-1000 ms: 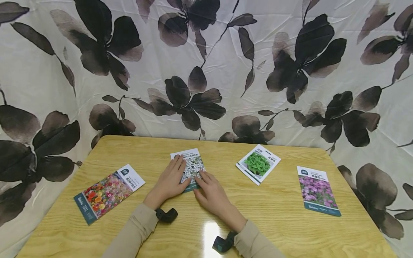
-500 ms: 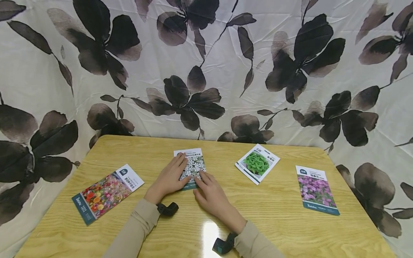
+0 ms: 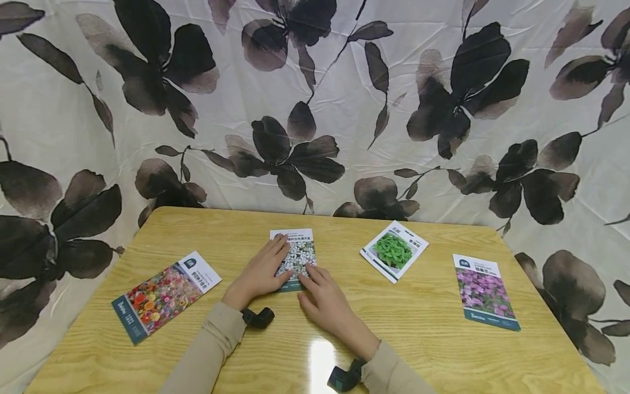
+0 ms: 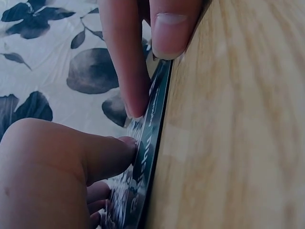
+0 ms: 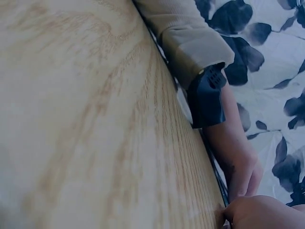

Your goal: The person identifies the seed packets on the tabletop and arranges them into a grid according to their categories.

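A seed packet with white flowers (image 3: 303,255) lies flat near the middle of the table, its top edge away from me. My left hand (image 3: 260,272) rests on its left side with straight fingers, hiding part of the picture. At the lower right, fingertips of my right hand (image 3: 328,302) touch the packet, the thumb lying at its bottom edge. In the left wrist view, the dark green bottom band (image 4: 150,136) of the packet shows edge-on, with fingers of both hands over it. Only part of the right hand (image 5: 262,213) appears in the right wrist view.
On the wooden table (image 3: 394,339), a packet with mixed colourful flowers (image 3: 164,295) lies tilted at left. To the right are a green-leaf packet (image 3: 394,250) and a purple-flower packet (image 3: 484,293). A flower-patterned cloth (image 3: 354,109) hangs behind the back edge.
The white-flower packet has turned slightly clockwise and slid a little right, so it sits straighter. My left hand moved slightly right with it; my right hand barely shifted.
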`<state>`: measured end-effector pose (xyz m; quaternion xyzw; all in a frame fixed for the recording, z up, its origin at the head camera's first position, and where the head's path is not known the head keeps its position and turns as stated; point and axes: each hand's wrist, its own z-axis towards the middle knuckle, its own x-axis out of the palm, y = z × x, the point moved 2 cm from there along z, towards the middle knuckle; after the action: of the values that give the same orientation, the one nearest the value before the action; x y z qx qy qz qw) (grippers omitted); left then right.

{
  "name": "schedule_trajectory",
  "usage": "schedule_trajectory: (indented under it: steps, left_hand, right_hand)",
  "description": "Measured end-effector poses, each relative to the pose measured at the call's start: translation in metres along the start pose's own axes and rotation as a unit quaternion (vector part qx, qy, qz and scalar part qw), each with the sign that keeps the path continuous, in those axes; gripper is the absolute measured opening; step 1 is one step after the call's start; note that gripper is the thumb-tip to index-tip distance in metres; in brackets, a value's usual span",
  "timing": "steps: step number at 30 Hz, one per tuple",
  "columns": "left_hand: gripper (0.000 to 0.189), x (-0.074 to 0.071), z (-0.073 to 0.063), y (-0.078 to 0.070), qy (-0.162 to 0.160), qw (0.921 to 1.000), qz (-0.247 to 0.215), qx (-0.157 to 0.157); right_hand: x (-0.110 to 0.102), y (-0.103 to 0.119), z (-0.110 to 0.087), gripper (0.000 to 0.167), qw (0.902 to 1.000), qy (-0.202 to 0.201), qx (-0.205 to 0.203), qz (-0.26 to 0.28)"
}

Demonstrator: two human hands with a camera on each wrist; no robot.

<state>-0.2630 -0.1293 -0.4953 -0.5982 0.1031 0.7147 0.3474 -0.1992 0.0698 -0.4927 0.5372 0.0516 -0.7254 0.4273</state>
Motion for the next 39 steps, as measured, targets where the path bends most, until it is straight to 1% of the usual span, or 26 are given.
schedule_trajectory:
  steps: [4,11,17,22,28,33,39]
  left_hand:
    - [0.071,0.001,0.0,-0.001,0.003,1.0,0.002,0.004]
    - [0.07,0.001,0.0,-0.002,0.004,0.9999,-0.004,0.011]
    - [0.068,-0.001,-0.003,-0.004,0.003,0.9999,-0.003,0.014]
    - [0.067,-0.001,-0.004,-0.007,0.0,0.9996,-0.006,0.028]
    - [0.068,-0.001,-0.006,-0.009,0.0,0.9994,-0.02,0.029]
    - [0.068,0.0,-0.007,-0.013,0.002,0.9994,-0.005,0.034]
    - [0.068,0.002,-0.009,-0.018,0.003,0.9991,0.014,0.04]
  right_hand:
    - [-0.001,-0.001,-0.001,0.041,0.9999,0.002,-0.002,0.01]
    - [-0.003,-0.001,-0.004,0.04,0.9999,0.001,-0.01,0.004]
    - [-0.004,-0.002,-0.004,0.038,0.9998,-0.011,-0.016,-0.003]
    - [-0.003,-0.003,-0.004,0.035,0.9994,-0.024,-0.025,0.006]
    - [-0.003,-0.005,-0.004,0.034,0.9986,-0.031,-0.039,0.019]
    - [-0.004,-0.007,-0.004,0.037,0.9982,-0.027,-0.047,0.026]
    - [-0.004,-0.01,-0.005,0.041,0.9988,-0.002,-0.034,0.035]
